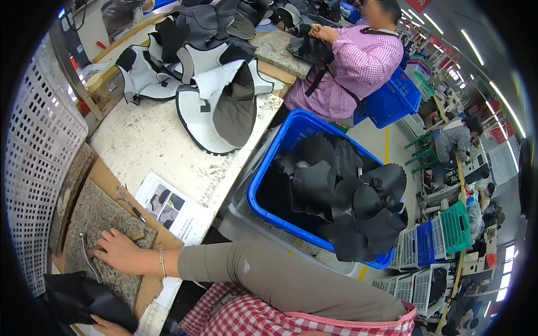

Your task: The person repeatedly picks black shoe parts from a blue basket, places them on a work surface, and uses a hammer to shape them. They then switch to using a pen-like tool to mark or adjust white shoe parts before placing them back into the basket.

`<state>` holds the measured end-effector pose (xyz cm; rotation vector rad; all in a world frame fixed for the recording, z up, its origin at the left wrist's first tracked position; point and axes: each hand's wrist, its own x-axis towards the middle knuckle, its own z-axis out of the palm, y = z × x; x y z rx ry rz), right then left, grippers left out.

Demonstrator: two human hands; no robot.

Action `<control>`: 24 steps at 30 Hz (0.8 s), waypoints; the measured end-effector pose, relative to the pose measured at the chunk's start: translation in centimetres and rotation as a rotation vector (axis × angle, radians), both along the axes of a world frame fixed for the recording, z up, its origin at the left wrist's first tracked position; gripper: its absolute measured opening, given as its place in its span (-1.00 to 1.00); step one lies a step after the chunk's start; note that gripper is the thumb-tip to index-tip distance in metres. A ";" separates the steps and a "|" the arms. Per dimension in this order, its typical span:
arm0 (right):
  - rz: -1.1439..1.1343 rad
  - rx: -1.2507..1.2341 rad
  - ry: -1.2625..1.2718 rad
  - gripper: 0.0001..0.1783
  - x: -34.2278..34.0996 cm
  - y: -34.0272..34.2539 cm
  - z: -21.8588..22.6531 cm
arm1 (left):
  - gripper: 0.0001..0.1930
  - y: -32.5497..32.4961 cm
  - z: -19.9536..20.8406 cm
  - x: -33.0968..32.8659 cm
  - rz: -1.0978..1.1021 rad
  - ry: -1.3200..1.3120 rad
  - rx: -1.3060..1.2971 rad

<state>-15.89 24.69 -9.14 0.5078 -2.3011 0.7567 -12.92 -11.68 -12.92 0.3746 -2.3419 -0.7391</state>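
Right hand: the right hand is closed loosely over the handle of a hammer, fingers toward the left of the frame; how firm the grip is, I cannot tell.
Hammer: low on a speckled stone slab, lower left of the frame; the handle slants from upper right to lower left under the palm, and the narrow curved metal head runs across it just beyond the fingers.
Left hand: the left hand, at the bottom edge, is partly cut off; it holds or touches the near edge of a black piece, its grip mostly hidden.
Black piece: below the hammer head in the frame, long side roughly left to right, overlapping the slab's lower left part; the left hand is nearer to it, the right lies above.
Desk: beyond the slab, small snips and a printed sheet lie on the white desk.
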 end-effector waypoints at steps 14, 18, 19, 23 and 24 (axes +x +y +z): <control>-0.032 0.024 -0.014 -0.68 0.2 0.0 0.0 | -0.02 2.5 5.2 -1.7 0.039 -0.188 0.298; -0.026 0.010 0.019 -0.70 -0.3 0.4 0.4 | 0.02 -0.8 3.9 -4.4 0.116 -0.367 0.040; 0.016 0.034 -0.031 -0.70 -0.3 0.5 0.6 | 0.03 -2.4 3.6 -5.2 0.126 -0.424 -0.030; 0.165 -0.343 0.208 -0.68 1.0 0.8 1.9 | -0.13 -6.2 5.3 -8.7 -0.054 -0.356 -0.134; 0.230 -0.408 0.204 -0.64 2.0 0.9 2.1 | -0.27 -6.2 6.5 -8.8 -0.119 -0.227 -0.513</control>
